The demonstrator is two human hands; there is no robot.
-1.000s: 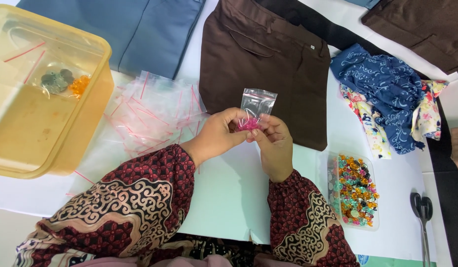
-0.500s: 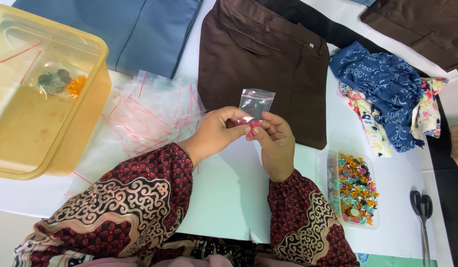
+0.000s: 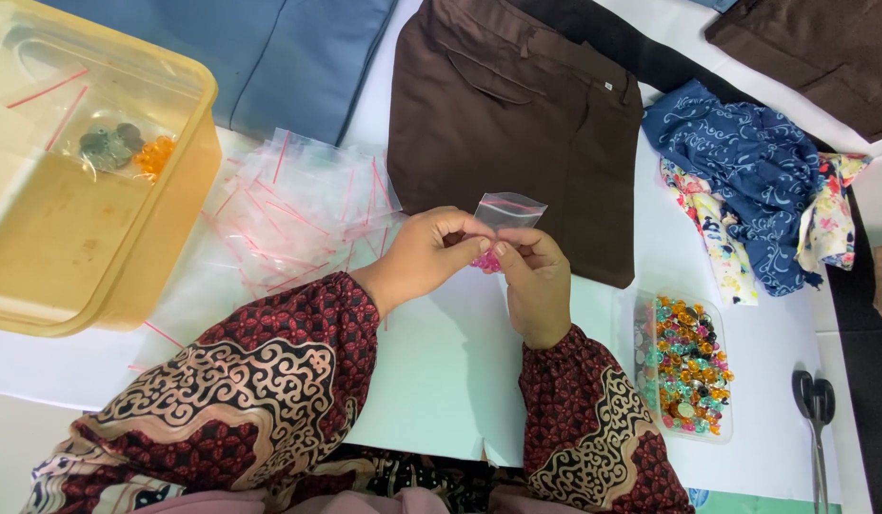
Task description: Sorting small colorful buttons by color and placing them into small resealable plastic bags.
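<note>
Head view: left hand (image 3: 431, 252) and right hand (image 3: 534, 286), both curled, fingertips pinching together on a small clear bag (image 3: 509, 214) with a red seal strip, held upright over the white table (image 3: 441, 371); pink beads (image 3: 485, 261) show at the bag's bottom between the fingers. Both sleeves dark red with a cream scroll pattern. Left of the hands, a loose pile of empty clear bags (image 3: 298, 214) with red strips, lying flat on the table. Far left, a yellow plastic tub (image 3: 169, 247) with a clear lid; on the lid grey buttons (image 3: 108, 145) and orange beads (image 3: 155, 155). Behind the hands, folded brown trousers (image 3: 517, 114); beside them, top left, blue cloth (image 3: 269, 57). Right, crumpled blue patterned fabric (image 3: 745, 162) touching a floral scrap (image 3: 717, 238). Near the right wrist, a clear tray (image 3: 683, 366) full of mixed coloured beads. Far right, black scissors (image 3: 815, 409) lying closed
</note>
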